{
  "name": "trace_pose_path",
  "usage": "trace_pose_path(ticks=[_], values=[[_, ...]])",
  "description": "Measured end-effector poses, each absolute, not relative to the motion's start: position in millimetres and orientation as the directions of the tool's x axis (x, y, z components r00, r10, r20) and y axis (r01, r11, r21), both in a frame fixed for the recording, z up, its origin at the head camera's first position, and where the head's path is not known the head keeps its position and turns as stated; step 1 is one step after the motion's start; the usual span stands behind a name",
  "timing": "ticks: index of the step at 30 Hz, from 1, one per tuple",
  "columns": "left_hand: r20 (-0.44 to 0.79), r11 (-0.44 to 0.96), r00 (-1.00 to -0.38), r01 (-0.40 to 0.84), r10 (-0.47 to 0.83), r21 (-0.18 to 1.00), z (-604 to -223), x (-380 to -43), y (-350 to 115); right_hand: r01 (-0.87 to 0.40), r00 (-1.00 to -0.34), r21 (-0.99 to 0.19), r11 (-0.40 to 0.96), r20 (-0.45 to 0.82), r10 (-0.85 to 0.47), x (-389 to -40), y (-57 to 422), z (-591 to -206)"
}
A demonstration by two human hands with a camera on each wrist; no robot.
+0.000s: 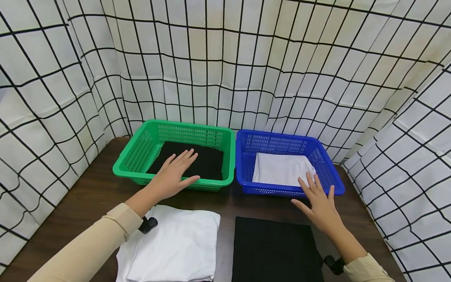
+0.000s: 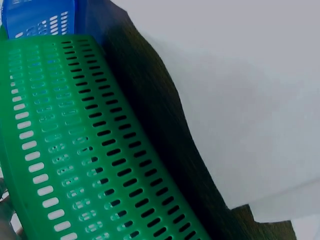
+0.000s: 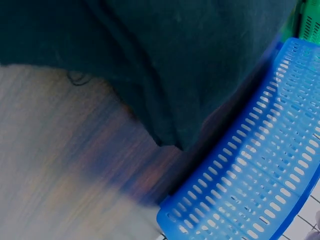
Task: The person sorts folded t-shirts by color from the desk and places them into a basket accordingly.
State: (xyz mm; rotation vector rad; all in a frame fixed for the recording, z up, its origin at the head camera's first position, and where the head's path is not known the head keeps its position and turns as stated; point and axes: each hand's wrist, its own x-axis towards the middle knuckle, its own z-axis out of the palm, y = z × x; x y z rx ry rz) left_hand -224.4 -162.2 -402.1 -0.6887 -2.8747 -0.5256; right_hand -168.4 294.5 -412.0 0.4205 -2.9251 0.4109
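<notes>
My left hand (image 1: 175,174) reaches over the near rim of the green basket (image 1: 121,166), fingers spread and straight, holding nothing. Inside that basket lies a folded black cloth (image 1: 208,162), partly hidden by the hand. Over the near right side of the blue basket (image 1: 243,172) is my right hand (image 1: 320,205), its fingers also spread and nothing in it. A folded white cloth (image 1: 278,168) lies in the blue basket. Nearer to me, a folded white garment (image 1: 176,243) lies below the left forearm, and a folded black garment (image 1: 275,250) lies left of the right wrist.
The baskets stand side by side at the back of a dark wooden table (image 1: 84,196). White sheeting with a black grid (image 1: 211,58) rises behind and on both sides. The left wrist view shows the green basket's slotted wall (image 2: 100,140) close up.
</notes>
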Motion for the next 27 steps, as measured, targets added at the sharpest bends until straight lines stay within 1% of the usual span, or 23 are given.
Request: trace_pose_path(ticks=[12, 16, 27], values=[[0.206, 0.808, -0.864, 0.502, 0.459, 0.307, -402.5, -219.4, -145.9, -0.307, -0.946, -0.228, 0.924, 0.176, -0.271, -163.1, 294.3, -410.2], [0.203, 0.799, -0.858, 0.514, 0.472, 0.314, -401.3, -217.1, -140.1, -0.309, -0.947, -0.239, 0.921, 0.168, -0.274, -160.6, 293.5, -410.0], [0.192, 0.789, -0.838, 0.545, 0.51, 0.284, -404.1, -213.0, -124.3, -0.33, -0.941, -0.254, 0.909, 0.168, -0.294, -154.8, 292.5, -414.1]])
